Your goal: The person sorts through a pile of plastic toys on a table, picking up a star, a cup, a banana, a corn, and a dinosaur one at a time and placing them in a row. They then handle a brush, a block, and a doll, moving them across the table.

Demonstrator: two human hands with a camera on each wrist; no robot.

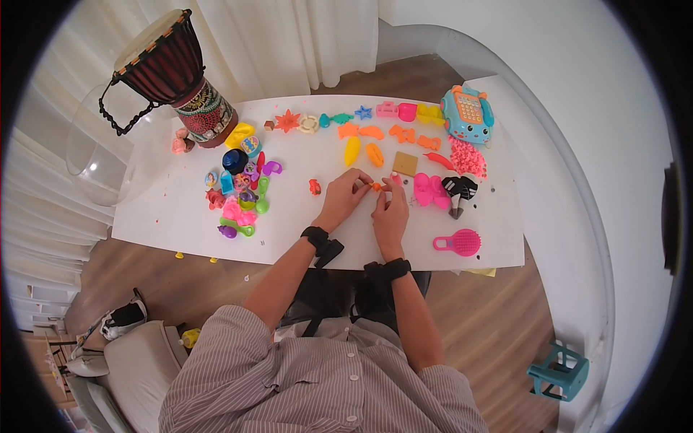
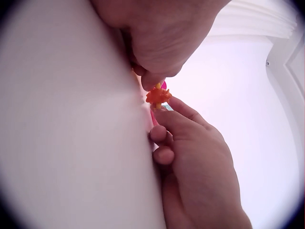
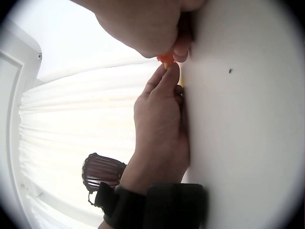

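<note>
Just above the white table's front half, a small bumpy orange piece (image 1: 375, 187) with yellow ends is pinched between both hands. My left hand (image 1: 344, 198) holds one yellow end with thumb and finger, and my right hand (image 1: 390, 215) pinches the opposite end. In the left wrist view the orange piece (image 2: 158, 96) sits between the two sets of fingertips. The right wrist view shows only part of it, with the near hand covering the rest. A small red toy (image 1: 315, 187) lies left of the left hand; a tan square block (image 1: 405, 164) lies beyond the right hand.
A drum (image 1: 170, 79) stands at the table's back left, beside a pile of toys (image 1: 242, 202). Rows of colourful moulds (image 1: 372, 132) line the back. At right are a toy telephone (image 1: 467, 115), pink beads (image 1: 468, 158), pink moulds (image 1: 431, 190) and a pink hairbrush (image 1: 458, 243).
</note>
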